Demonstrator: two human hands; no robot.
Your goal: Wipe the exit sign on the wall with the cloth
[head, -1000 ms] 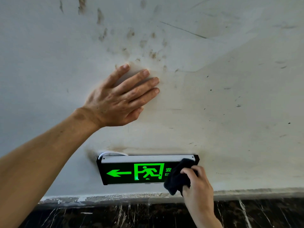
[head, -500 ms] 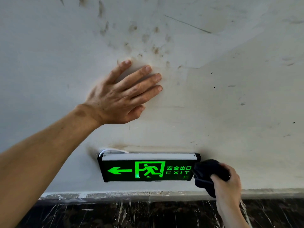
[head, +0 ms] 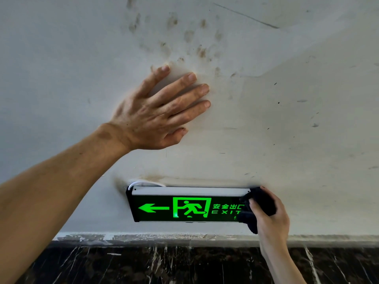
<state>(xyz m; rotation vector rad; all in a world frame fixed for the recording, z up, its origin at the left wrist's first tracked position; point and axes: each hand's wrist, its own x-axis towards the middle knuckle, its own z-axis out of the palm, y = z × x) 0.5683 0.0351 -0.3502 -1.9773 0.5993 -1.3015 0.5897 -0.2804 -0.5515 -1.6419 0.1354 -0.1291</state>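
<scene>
The exit sign (head: 184,204) is a black box with a lit green arrow, running figure and "EXIT" lettering, mounted low on the white wall. My right hand (head: 270,220) grips a bunched black cloth (head: 260,203) and presses it on the sign's right end, covering its last letters and right corner. My left hand (head: 158,111) lies flat on the wall above the sign, fingers spread, holding nothing.
The white wall (head: 307,119) is smudged with brown marks above my left hand. A thin white cable (head: 143,182) loops out at the sign's top left. A dark marble skirting (head: 184,263) runs along the bottom.
My right hand with the cloth slid right off the sign's end, then came back left and up onto its right end. My left hand stayed flat on the wall.
</scene>
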